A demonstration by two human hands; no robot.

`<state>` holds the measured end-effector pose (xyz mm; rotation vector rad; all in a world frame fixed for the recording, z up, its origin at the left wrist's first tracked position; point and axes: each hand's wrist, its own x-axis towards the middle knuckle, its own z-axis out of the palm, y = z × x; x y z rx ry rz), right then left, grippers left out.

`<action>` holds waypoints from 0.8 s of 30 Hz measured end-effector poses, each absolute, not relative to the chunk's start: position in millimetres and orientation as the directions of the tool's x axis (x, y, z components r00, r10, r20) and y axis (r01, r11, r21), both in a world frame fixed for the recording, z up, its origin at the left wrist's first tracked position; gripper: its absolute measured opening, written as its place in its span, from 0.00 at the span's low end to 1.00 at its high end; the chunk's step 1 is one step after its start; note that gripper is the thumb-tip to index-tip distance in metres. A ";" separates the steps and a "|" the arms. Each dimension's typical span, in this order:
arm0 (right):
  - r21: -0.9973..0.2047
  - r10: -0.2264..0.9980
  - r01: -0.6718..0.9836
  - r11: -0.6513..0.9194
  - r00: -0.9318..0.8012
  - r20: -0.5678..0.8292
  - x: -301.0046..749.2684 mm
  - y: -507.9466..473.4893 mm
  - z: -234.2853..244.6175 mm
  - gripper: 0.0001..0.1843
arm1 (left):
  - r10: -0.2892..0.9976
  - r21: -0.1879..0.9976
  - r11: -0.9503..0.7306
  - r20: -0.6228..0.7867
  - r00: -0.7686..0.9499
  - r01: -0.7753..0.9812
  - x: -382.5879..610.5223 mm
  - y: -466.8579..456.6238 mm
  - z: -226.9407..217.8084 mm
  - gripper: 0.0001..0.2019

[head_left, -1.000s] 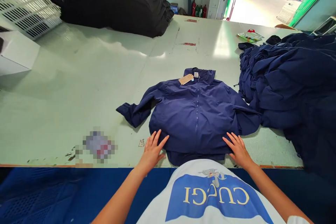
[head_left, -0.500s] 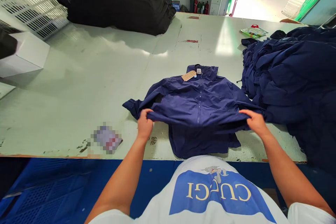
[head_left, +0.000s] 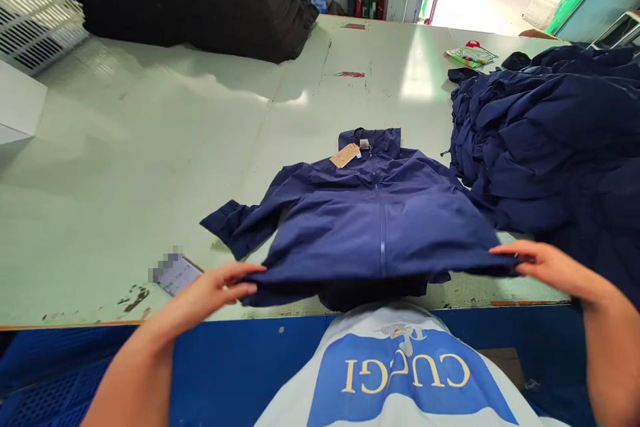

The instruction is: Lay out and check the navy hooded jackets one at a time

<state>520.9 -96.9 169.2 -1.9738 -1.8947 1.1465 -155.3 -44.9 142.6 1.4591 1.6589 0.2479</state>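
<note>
A navy zip-front jacket lies face up with its collar pointing away from me and a brown paper tag near the neck. My left hand pinches the left corner of its front hem between thumb and fingers. At the right corner of the hem, my right hand grips the cloth the same way. The front panel is spread wide between both hands and lifted a little, with a darker layer of cloth showing beneath. One sleeve stretches out to the left; the other runs toward the right and is partly hidden.
A heap of navy garments covers the right side of the table. Black bundles lie at the back left, near a white slatted crate. A phone-like flat thing, partly blurred, lies left of my left hand. A green packet rests at the back right.
Both hands have moved apart and toward me, drawing the jacket's front hem wider and nearer the table edge. The left sleeve has shifted outward and lies flatter.
</note>
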 end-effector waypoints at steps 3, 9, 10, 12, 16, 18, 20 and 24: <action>-0.511 0.874 0.848 -0.139 -0.138 -0.465 500.1 -94.4 124.3 0.22 | 0.896 0.603 0.122 -0.408 0.174 0.788 -139.6 -44.7 111.9 0.30; -0.402 0.993 0.908 0.116 -0.095 0.070 376.3 -60.7 33.5 0.32 | 0.948 0.367 -0.317 0.094 0.304 0.875 -29.8 -25.4 41.0 0.35; -0.407 0.988 0.902 0.146 -0.149 0.025 363.1 -59.3 18.3 0.32 | 0.924 0.317 -0.378 0.069 0.376 0.870 -18.3 -26.1 25.4 0.34; -0.480 0.979 0.862 0.161 -0.201 -0.032 355.2 -57.6 -5.1 0.28 | 0.883 0.263 -0.454 0.008 0.469 0.851 -9.0 -30.3 -2.3 0.33; -0.702 0.948 0.698 -0.145 0.302 0.104 400.0 -35.7 -11.0 0.26 | 0.904 0.285 -0.424 0.070 0.423 0.859 -22.3 -36.3 -24.2 0.34; -0.789 0.774 0.470 -0.396 0.633 -0.012 432.0 -12.0 -0.4 0.29 | 0.917 0.317 -0.400 0.134 0.377 0.860 -28.1 -33.4 -20.3 0.34; -0.790 0.587 0.165 -0.590 0.760 -0.279 458.2 13.9 9.7 0.32 | 0.918 0.339 -0.397 0.167 0.361 0.853 -28.2 -26.8 -14.3 0.33; -0.710 0.467 -0.012 -0.704 0.746 -0.475 484.2 50.3 18.7 0.35 | 0.916 0.349 -0.402 0.148 0.374 0.846 -20.8 -12.1 -11.4 0.32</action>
